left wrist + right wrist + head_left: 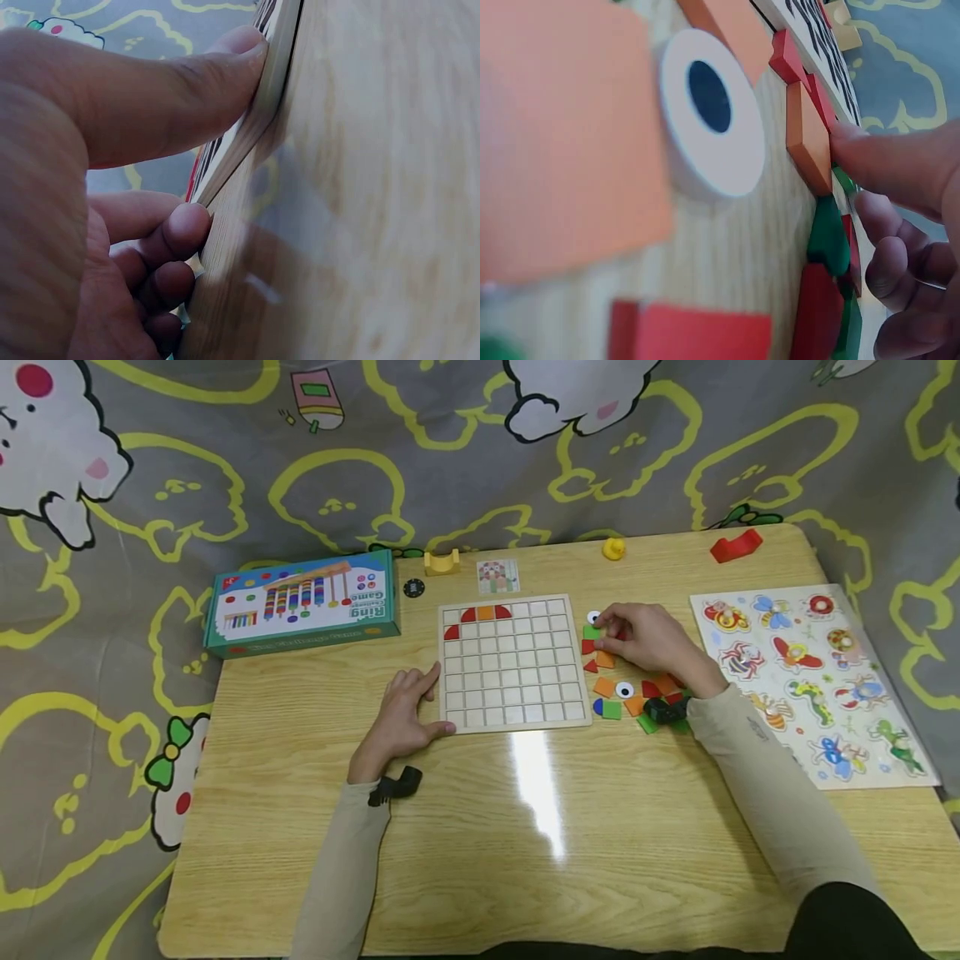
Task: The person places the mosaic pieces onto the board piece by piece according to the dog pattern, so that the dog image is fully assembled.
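A wooden grid board (517, 727) lies on the table. Along its top left are red rounded pieces (452, 632) and an orange square (486, 612). My left hand (401, 718) rests at the board's lower left, the thumb against its corner and the index finger by its left edge. Over the loose pieces right of the board is my right hand (647, 635), fingers bent downward. In the right wrist view its thumb (862, 150) touches the pieces near an orange block (808, 135); whether it pinches one is unclear. Beside them lies a white eye disc (746, 150).
A pattern card (498, 576) lies behind the board. At the back left are a Ring Game box (300, 606), a black disc (414, 587) and a yellow block (442, 562). A yellow duck (613, 549), red block (737, 546) and insect puzzle (813, 685) are rightward.
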Tool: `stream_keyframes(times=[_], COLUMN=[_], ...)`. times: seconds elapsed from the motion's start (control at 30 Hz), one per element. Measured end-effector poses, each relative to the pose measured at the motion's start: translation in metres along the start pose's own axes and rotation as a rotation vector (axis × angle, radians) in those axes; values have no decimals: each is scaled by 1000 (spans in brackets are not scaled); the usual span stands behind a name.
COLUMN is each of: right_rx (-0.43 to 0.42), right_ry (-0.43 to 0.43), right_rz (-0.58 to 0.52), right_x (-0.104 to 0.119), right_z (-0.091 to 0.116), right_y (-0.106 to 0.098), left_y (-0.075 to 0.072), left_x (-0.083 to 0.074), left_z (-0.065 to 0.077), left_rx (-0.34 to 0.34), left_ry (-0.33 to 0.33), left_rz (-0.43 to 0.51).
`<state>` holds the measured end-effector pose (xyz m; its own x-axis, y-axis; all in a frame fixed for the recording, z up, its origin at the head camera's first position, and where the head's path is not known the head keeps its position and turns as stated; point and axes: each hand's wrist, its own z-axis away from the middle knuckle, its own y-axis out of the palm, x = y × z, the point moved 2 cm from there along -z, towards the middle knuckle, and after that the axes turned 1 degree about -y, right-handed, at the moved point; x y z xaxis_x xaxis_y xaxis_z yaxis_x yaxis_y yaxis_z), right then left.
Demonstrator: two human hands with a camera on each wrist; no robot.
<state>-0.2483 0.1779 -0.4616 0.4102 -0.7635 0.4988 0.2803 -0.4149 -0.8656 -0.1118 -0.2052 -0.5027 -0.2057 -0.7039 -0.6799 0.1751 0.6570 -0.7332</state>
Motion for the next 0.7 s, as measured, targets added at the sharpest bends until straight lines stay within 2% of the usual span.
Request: stream_keyframes(times=[0.17,0.43,0.6,0.7], right_rx=[13,93,74,38], right_ry=[6,94,98,93], right_rz=[-7,-23,-46,-103], right_x=[1,1,2,2], right_z=[-9,-12,-11,-11], right_y=[1,-3,-4,-5], left_y=[0,0,0,0], left_x=[2,1,1,1], left_z=[0,-1,0,-1], left_rx=[-2,-13,-6,-5], left_ry=[6,15,11,14], left_rz=[-5,-4,-5,-3])
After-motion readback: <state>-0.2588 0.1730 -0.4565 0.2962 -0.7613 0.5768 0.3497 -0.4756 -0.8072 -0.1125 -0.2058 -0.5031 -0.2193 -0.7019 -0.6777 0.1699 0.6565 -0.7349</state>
